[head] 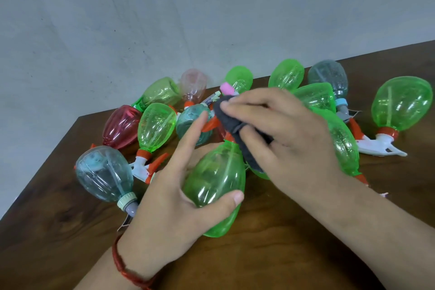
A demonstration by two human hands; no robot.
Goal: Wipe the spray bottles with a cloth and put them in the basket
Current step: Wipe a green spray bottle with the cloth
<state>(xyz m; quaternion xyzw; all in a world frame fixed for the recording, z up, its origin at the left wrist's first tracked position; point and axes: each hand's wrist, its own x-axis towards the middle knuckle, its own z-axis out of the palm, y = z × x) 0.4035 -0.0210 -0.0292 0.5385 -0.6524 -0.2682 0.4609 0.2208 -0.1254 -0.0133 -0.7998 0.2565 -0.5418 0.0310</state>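
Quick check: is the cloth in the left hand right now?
No, the right hand holds the grey cloth, while the left hand grips a green spray bottle.

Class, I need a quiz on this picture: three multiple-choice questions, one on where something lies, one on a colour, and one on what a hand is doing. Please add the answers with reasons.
1. Where is the dark red bottle?
A. Lying at the left of the pile on the table
B. Standing upright alone at the right
C. Inside a basket

2. What colour is the cloth?
A. White
B. Dark grey
C. Yellow

3. What is the left hand doing?
A. Resting flat on the wood
B. Pointing at the wall
C. Holding a green bottle

Answers:
1 A: it lies on its side at the pile's left edge.
2 B: the cloth held in the right hand is dark grey.
3 C: thumb and fingers curl round the bottle's body.
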